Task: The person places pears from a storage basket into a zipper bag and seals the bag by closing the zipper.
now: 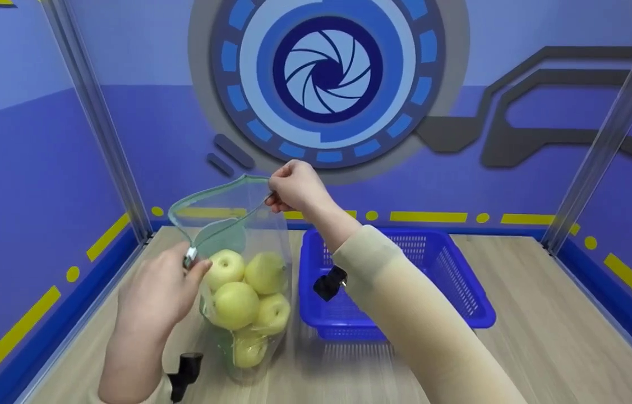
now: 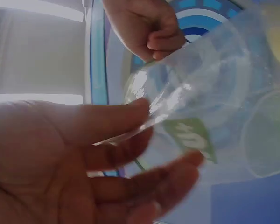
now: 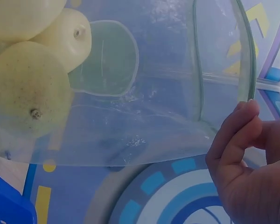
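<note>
A clear zip bag [image 1: 259, 224] with a green rim hangs between both hands, its mouth spread apart. Inside it lie several pale yellow-green apples or pears [image 1: 235, 306], gathered in the lower part. My right hand [image 1: 299, 188] pinches the far right corner of the rim. At the near left corner, beside the white zip slider [image 1: 191, 254], my left hand [image 1: 156, 286] pinches the bag's edge between thumb and fingers. From the left wrist, a green printed patch [image 2: 191, 137] shows on the film near the fingertips. The right wrist view shows two fruits [image 3: 32, 88] with their stem ends.
A blue plastic basket [image 1: 475, 320] with slotted walls stands on the wooden table [image 1: 545, 348] right of the bag, partly behind the right forearm. Blue printed panels [image 1: 147, 140] enclose the table at the back and sides, with metal posts [image 1: 97, 112] at the corners.
</note>
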